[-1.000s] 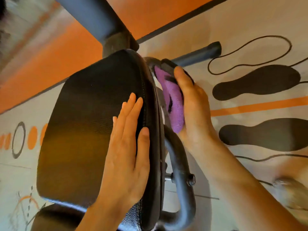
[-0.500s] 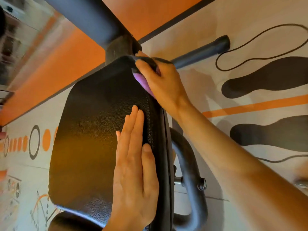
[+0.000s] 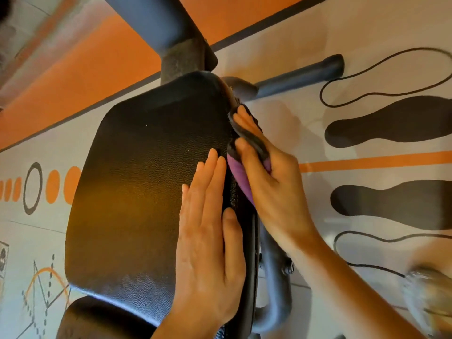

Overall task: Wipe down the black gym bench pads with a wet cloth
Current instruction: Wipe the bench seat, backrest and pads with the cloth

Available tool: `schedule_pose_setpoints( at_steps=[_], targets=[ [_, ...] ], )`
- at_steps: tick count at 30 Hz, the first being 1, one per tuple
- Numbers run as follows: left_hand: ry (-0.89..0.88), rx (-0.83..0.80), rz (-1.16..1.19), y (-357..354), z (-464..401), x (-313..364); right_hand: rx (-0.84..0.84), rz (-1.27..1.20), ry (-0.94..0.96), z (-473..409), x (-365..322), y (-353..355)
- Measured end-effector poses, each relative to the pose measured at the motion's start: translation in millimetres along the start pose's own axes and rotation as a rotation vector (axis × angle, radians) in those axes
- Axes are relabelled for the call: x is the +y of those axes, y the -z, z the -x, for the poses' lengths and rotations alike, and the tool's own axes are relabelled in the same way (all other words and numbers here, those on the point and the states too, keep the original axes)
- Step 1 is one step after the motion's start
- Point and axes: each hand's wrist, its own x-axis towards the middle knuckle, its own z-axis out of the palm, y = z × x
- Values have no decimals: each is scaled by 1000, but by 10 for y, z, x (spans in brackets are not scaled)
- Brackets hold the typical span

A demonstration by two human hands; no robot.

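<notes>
The floor (image 3: 367, 57) fills the view beneath you, pale grey with a broad orange band at upper left, a thin orange stripe at right, dark footprint shapes (image 3: 391, 121) and looping black outlines. A row of orange ovals and a black ring (image 3: 33, 188) sit at the left edge.

Over that, the black bench pad (image 3: 146, 187) takes the middle of the shot, its textured skin catching a warm sheen. A second black pad (image 3: 102, 319) peeks in at the bottom, just below the first. The dark frame post (image 3: 166, 23) runs off the top, and a curved tube (image 3: 276, 277) loops along the pad's right side, with a straight bar (image 3: 298, 78) reaching out toward the upper right.

Your left hand (image 3: 208, 241) lies flat on the pad near its right edge, fingers straight and close together, thumb laid along the stitched seam. It holds nothing, just presses on the surface.

Your right hand (image 3: 269, 182) is on the pad's right side edge, fingers curled round the cloth (image 3: 241, 177) and pushing it against that edge. The cloth is purple with a dark trim; a strip of it shows between your fingers and the pad, beside your left fingertips. The two hands are near each other, with the seam between them.

At lower right, something pale is too blurred to make out.
</notes>
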Motion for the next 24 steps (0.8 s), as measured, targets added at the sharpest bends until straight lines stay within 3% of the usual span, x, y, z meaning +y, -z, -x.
schedule_pose_setpoints(
  at_steps=[2,5,6,8,12,14,16,18,21,24],
  targets=[
    [3,5,32,4,5,-3,19,94,16,79,-66,40],
    [19,1,37,-8,5,-15,51,86,-132,-422,-102,48],
    [23,8,38,-12,0,-19,42,94,-70,-503,-83,33],
    [20,8,52,-18,-7,-26,15,-13,-46,-165,4,35],
    [-3,-14,123,25,23,-68,-2,70,44,672,-148,-42],
    [-2,-32,170,65,23,-67,41,139,27,439,-142,-51],
    [10,-20,161,149,123,-115,97,102,-158,50,-161,-59],
    [16,-12,124,251,362,-205,81,44,-106,24,-144,-80],
    [23,-53,89,309,802,-355,112,-118,-70,740,-108,-212],
    [1,-88,73,229,988,-439,106,42,25,1785,-64,-450]
  ],
)
